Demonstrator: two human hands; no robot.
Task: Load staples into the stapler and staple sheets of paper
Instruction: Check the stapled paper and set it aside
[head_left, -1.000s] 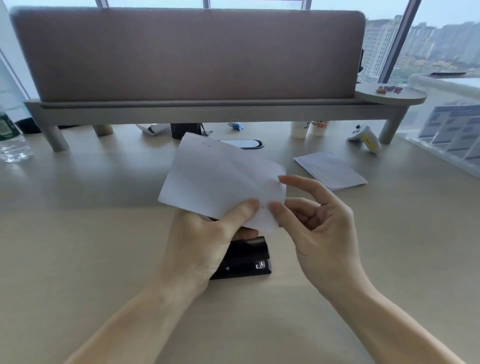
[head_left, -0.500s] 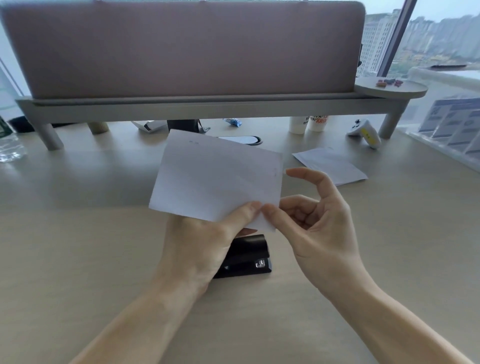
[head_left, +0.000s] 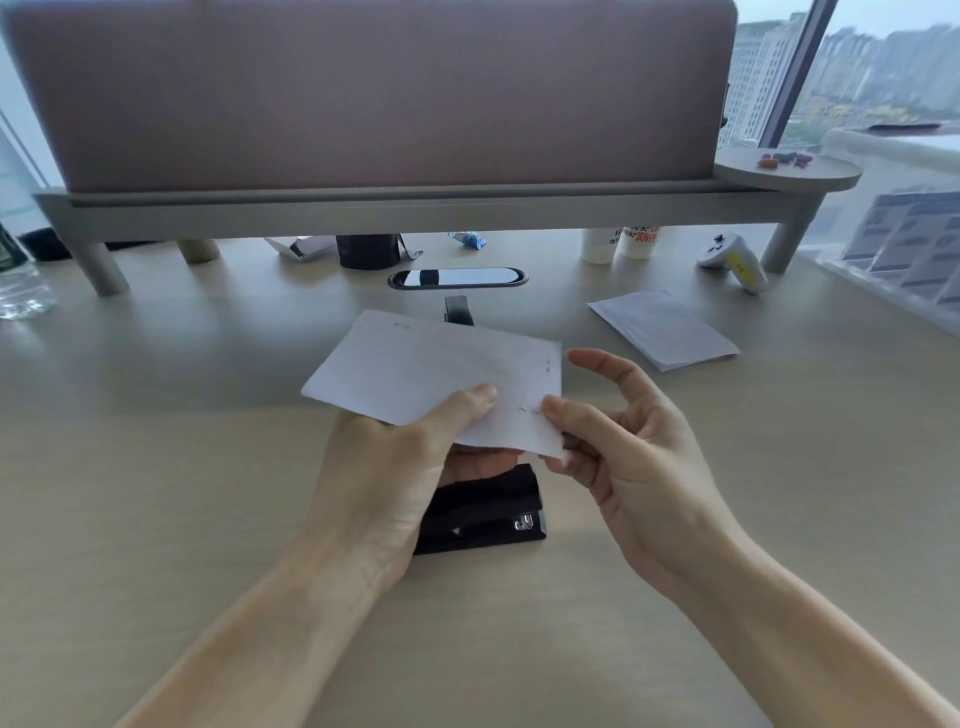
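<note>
I hold a small stack of white paper sheets (head_left: 431, 371) above the desk, with staple marks near its right edge. My left hand (head_left: 395, 467) grips the stack's lower edge, thumb on top. My right hand (head_left: 623, 452) pinches the lower right corner between thumb and a finger, its other fingers spread. A black stapler (head_left: 483, 512) lies on the desk just under my hands, partly hidden by the left hand. A small black object (head_left: 458, 310) shows behind the paper's far edge.
Another stack of white sheets (head_left: 662, 328) lies to the right. A raised shelf (head_left: 405, 200) with a padded panel spans the back. Under it stand cups (head_left: 618, 244), a dark container (head_left: 368, 250) and a white controller (head_left: 732, 260). A water bottle (head_left: 18, 280) stands far left.
The paper stack has tilted down and flattened, uncovering the black object behind it. My right thumb has slid onto the corner.
</note>
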